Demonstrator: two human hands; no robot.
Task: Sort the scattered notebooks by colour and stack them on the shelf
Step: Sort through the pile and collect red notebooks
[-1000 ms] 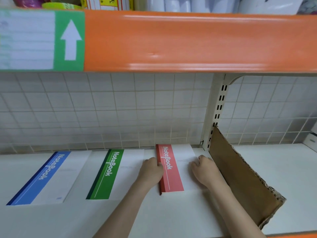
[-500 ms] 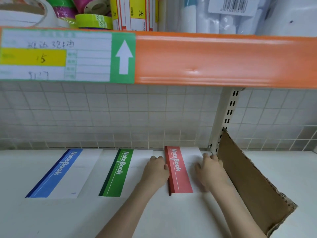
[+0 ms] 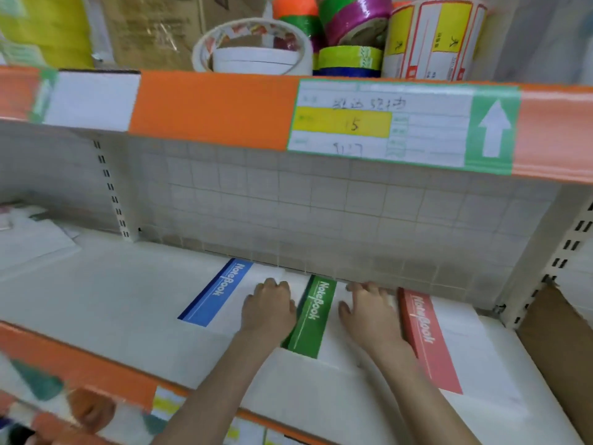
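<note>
Both hands have shifted from either side of the red notebook (image 3: 428, 340) to either side of the green notebook (image 3: 313, 314), and the view has swung left.

Across the frame runs the white shelf (image 3: 106, 297), filling the lower half, its tiled back wall behind. Above it the orange shelf edge (image 3: 211, 107) spans the upper third, carrying a price label (image 3: 382, 123) with a green arrow at upper right. Over that edge, at top centre, stand rolls of tape (image 3: 253, 48). A brown cardboard divider (image 3: 558, 342) leans at the right edge.

Three notebooks lie flat side by side at lower centre: the blue notebook (image 3: 215, 292) leftmost, the green in the middle, the red at right.

The left hand (image 3: 268, 308) rests on the white part of the blue notebook against the green one's left edge, fingers loosely curled and gripping nothing. The right hand (image 3: 369, 311) lies flat on the green notebook's white cover, fingers extended and slightly spread, just beside the red spine.
</note>
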